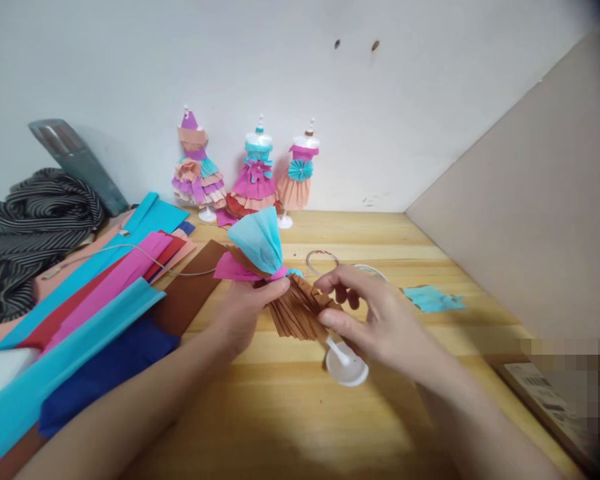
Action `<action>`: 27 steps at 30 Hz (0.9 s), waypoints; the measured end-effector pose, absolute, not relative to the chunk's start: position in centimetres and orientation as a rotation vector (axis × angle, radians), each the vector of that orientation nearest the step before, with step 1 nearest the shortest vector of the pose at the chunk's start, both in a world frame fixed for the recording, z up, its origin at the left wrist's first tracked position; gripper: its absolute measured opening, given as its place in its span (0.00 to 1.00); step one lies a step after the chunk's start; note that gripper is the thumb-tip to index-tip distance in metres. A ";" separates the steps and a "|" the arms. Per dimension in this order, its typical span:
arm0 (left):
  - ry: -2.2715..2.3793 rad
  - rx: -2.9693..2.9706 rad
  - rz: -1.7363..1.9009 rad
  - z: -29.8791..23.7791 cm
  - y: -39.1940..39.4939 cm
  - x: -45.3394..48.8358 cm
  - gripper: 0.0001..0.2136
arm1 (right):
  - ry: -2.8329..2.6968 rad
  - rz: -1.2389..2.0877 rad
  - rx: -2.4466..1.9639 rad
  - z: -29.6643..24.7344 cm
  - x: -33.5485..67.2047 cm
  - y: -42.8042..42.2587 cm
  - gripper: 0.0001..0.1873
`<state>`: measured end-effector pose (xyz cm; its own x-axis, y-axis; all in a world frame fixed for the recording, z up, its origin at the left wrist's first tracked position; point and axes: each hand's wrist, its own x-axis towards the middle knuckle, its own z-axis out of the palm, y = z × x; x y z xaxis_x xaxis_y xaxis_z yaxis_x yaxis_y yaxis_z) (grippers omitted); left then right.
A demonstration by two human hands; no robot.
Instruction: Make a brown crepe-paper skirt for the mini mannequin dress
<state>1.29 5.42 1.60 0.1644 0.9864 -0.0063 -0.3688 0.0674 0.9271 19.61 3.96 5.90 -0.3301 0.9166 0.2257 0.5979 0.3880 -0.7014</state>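
Observation:
A small dress form lies tilted in my hands, dressed in crepe paper: a pale blue fan (pixel 259 241), a pink band (pixel 236 268) and a pleated brown skirt (pixel 293 307). Its white round base (pixel 347 365) points toward me on the lower right. My left hand (pixel 250 300) is closed round the waist, the thumb pressed beside the pink band. At the skirt's right edge is my right hand (pixel 367 307), its fingers curled and the thumb against the brown pleats. Whether that hand pinches the paper is hard to make out.
Three dressed mannequins, one a pink-and-blue figure (pixel 258 170), stand by the wall. Crepe paper sheets (pixel 95 313), a striped cloth (pixel 45 213) and a cable (pixel 145 257) lie left. A wire ring (pixel 323 261) and blue scrap (pixel 434 298) lie behind and right; a board wall (pixel 530 200) bounds the right.

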 end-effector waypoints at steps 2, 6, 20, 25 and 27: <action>0.826 0.980 1.227 1.7 5.2 1.4 0.09 | -2.074 0.487 -1.274 5.4 19.0 3.5 0.16; 0.848 1.009 1.227 1.8 4.9 1.5 0.09 | -2.005 0.330 -1.217 4.6 18.5 3.5 0.05; 0.902 1.081 1.218 2.0 4.9 1.7 0.09 | -2.002 0.254 -1.207 4.7 18.2 3.5 0.06; 0.923 1.090 1.189 1.9 4.9 1.6 0.11 | -1.993 0.340 -1.237 4.6 18.3 3.7 0.06; 0.925 1.101 1.177 1.9 4.9 1.5 0.11 | -1.956 0.434 -1.266 4.6 18.5 3.9 0.07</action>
<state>1.50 4.94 1.88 0.1672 0.9859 0.0041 -0.2290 0.0348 0.9728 18.45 3.90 4.59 -0.2267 0.8847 0.4074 0.6289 0.4524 -0.6323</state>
